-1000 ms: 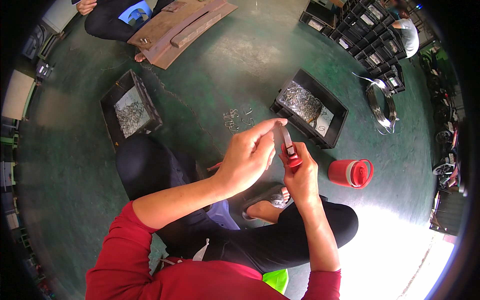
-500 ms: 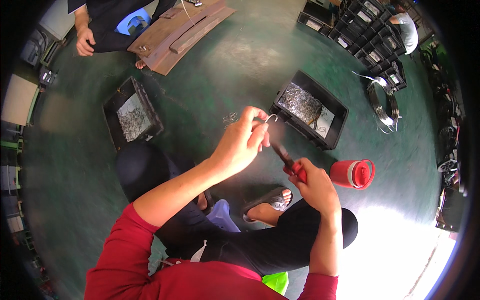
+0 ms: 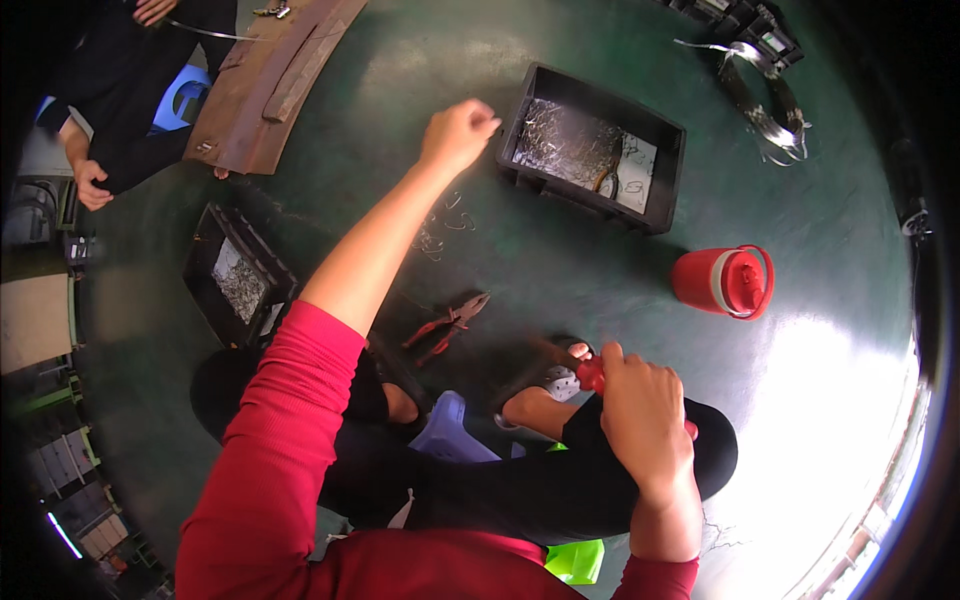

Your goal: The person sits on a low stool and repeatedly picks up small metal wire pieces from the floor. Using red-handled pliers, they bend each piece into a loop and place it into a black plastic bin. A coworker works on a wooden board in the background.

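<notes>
My left hand (image 3: 462, 133) is stretched forward beside the left wall of a black plastic bin (image 3: 668, 190). Its fingers are curled together and slightly blurred; whatever they may pinch is hidden. Inside that bin lie a heap of small bent wire pieces (image 3: 560, 140) and a dark-handled tool. Above my right knee, my right hand (image 3: 648, 420) is wrapped round red-handled pliers (image 3: 590, 374), whose jaws are smeared by motion. A second pair of pliers (image 3: 447, 327) with red and black handles rests on the floor between my feet and the bin.
Loose wire bits (image 3: 440, 228) are scattered on the green floor. To the right stand a red jug (image 3: 722, 282) and a wire coil (image 3: 765, 105). Another black bin (image 3: 225, 285) is at left. Beyond it, a person sits by a brown board (image 3: 250, 110).
My left hand has moved forward to the bin's side, and the bent wire hook it held no longer shows. My right hand has lowered toward my knee with the pliers. The view has shifted.
</notes>
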`<state>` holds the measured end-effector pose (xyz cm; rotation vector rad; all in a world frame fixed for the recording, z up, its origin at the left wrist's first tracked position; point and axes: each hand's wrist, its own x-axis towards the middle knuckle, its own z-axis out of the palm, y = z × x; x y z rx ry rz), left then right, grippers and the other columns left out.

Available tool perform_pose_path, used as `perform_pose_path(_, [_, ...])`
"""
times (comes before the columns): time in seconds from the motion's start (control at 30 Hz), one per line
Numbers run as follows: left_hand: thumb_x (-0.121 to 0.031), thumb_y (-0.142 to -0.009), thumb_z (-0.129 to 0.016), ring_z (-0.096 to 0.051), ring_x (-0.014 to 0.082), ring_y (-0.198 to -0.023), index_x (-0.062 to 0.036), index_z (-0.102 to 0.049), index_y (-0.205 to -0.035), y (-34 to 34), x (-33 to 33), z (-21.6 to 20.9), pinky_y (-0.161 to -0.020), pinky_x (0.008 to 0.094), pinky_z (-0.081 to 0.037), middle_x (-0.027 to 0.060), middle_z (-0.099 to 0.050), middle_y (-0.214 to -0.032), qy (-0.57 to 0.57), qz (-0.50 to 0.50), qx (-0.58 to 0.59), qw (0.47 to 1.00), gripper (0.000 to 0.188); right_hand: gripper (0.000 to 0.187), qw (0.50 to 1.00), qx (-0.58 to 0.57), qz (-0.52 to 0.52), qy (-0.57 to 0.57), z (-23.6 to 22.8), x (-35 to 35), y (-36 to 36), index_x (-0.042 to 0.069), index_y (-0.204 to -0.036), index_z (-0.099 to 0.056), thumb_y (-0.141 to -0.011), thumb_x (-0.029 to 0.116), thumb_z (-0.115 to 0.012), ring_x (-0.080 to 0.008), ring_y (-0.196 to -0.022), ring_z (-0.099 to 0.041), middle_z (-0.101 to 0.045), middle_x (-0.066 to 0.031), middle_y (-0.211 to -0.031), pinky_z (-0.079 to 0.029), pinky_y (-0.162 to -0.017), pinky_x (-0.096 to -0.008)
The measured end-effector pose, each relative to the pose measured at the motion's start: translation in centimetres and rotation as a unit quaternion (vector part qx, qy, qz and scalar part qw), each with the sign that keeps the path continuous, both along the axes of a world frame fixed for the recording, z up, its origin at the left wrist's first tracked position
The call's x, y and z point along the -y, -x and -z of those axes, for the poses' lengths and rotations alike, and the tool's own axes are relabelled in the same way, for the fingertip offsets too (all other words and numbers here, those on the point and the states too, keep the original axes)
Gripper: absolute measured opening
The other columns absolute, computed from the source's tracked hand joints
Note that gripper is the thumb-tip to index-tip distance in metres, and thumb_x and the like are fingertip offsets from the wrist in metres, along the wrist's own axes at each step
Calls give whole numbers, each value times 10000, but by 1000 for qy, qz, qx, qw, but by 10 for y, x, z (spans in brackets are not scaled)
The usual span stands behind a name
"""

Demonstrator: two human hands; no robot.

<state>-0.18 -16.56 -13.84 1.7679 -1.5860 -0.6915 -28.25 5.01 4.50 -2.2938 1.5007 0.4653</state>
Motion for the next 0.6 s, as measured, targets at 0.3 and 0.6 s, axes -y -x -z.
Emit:
perform_pose_path(0.3, [-150, -811, -688, -612, 289, -907, -119, -726, -865, -50, -75, 165, -784, 408, -508, 73, -675, -899, -103, 39, 115, 987, 73, 182, 998, -19, -35, -55, 2, 16, -26, 57, -931, -528, -771, -12, -583, -307, -766, -620, -587, -114, -763, -469, -841, -437])
perform_pose_path(0.6, [-179, -820, -701, -548, 241, -969, -124, -652, -857, -39, -57, 183, -807, 402, -469, 10, -601, -920, -54, 290, 244, 924, 81, 200, 992, -62, -5, -112, 8, 29, -34, 55, -977, -533, -792, -13, -561, -314, -826, -608, -577, -113, -817, -446, -918, -484])
